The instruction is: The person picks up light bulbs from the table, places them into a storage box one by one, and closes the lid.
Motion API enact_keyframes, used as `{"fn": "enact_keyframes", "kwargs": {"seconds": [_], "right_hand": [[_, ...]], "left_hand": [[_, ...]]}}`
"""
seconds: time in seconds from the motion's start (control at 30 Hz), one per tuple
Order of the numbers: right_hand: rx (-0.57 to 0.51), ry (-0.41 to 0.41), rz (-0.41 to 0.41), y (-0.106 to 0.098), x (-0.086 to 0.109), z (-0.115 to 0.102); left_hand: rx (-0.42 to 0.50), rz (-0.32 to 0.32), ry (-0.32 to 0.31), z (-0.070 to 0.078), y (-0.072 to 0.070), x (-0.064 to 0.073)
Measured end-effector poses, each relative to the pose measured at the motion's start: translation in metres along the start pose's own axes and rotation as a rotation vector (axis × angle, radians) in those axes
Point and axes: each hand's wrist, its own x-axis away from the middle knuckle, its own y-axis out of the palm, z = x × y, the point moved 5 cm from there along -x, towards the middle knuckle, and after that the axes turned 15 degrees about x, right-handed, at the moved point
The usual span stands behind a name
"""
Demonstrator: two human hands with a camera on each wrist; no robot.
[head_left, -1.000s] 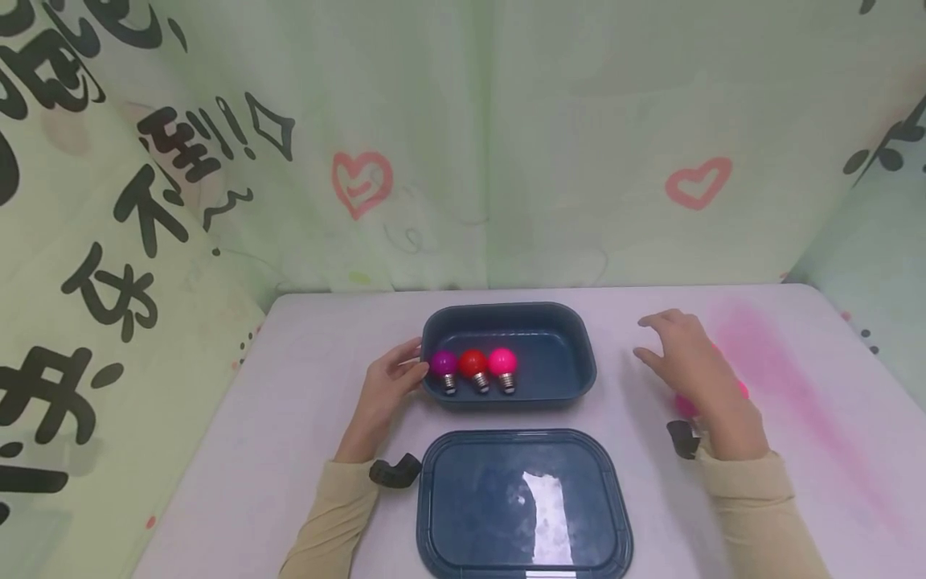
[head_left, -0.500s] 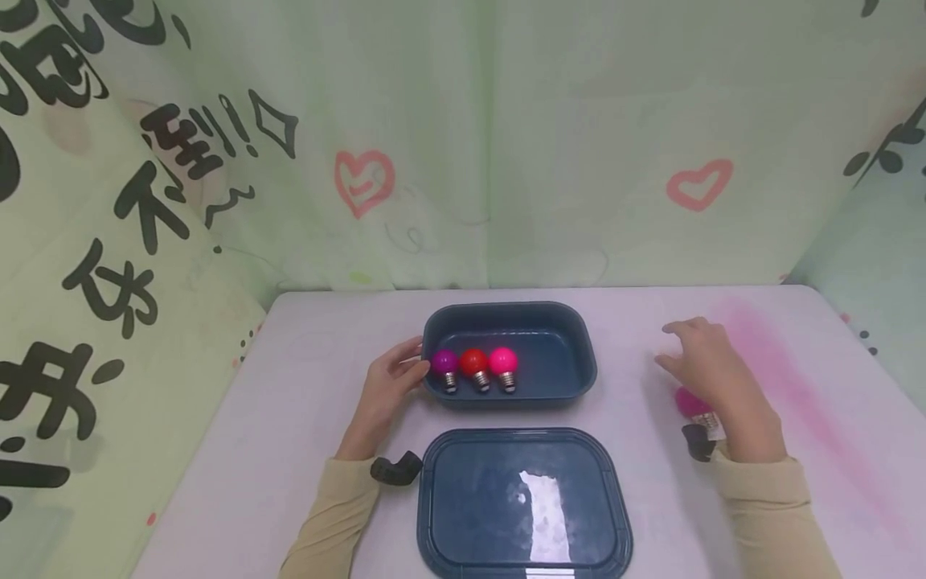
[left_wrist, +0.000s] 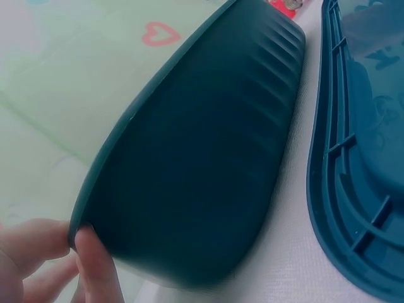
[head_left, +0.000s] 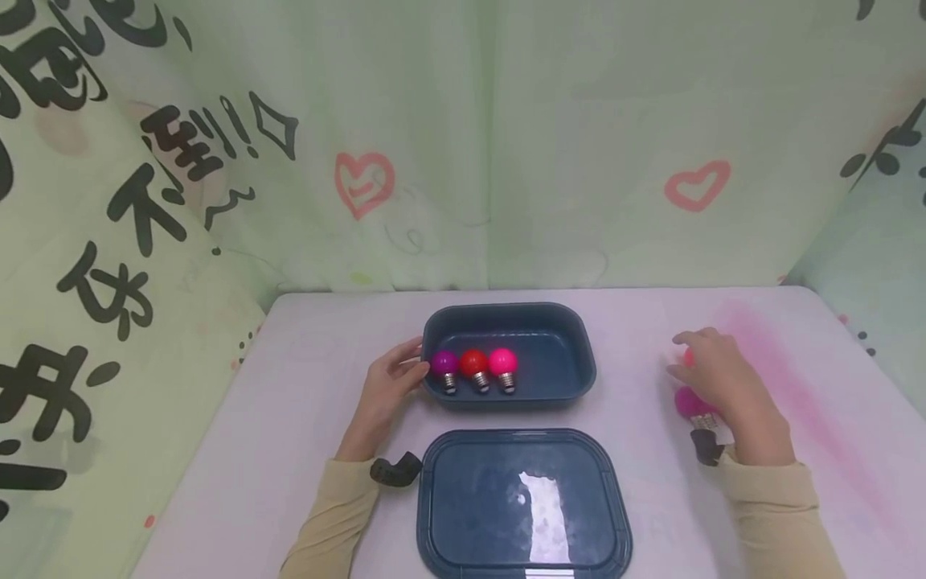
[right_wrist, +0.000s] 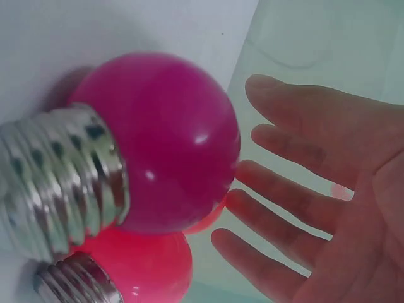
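Note:
My left hand pinches the left rim of a dark blue plastic box; in the left wrist view the thumb and a finger straddle that rim. Inside the box lie three light bulbs in a row: purple, red and pink. To the right, my right hand hovers with loosely spread fingers over more bulbs, holding nothing. A magenta bulb with a silver screw base is closest in the right wrist view. Beside it lies a pinkish-red bulb, with another reddish one partly hidden behind.
A dark blue lid lies flat on the white table, in front of the box. Black wrist mounts stick out from both sleeves. A pale green printed curtain hangs behind the table.
My right hand has moved right and slightly toward me, uncovering the magenta bulb and part of a reddish one. The left hand, box and lid have stayed in place.

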Motion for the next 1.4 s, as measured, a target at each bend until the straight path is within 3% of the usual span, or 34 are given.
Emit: {"fn": "enact_keyframes", "kwargs": {"seconds": [0.23, 0.53, 0.77, 1.03, 1.4], "right_hand": [[-0.019, 0.023, -0.01, 0.002, -0.001, 0.004], [-0.023, 0.006, 0.054, 0.0, 0.0, 0.01], [-0.028, 0.023, 0.001, 0.003, -0.001, 0.015], [-0.015, -0.008, 0.023, 0.004, -0.004, 0.019], [-0.029, 0.006, -0.069, 0.011, -0.012, 0.024]], "left_hand": [[-0.014, -0.012, 0.001, 0.0, -0.001, 0.0], [-0.02, -0.004, 0.001, -0.002, -0.001, 0.0], [-0.013, -0.014, 0.003, -0.003, 0.0, -0.001], [0.001, -0.016, 0.004, -0.002, -0.001, 0.0], [0.002, -0.017, 0.009, 0.0, -0.001, 0.0]]}}
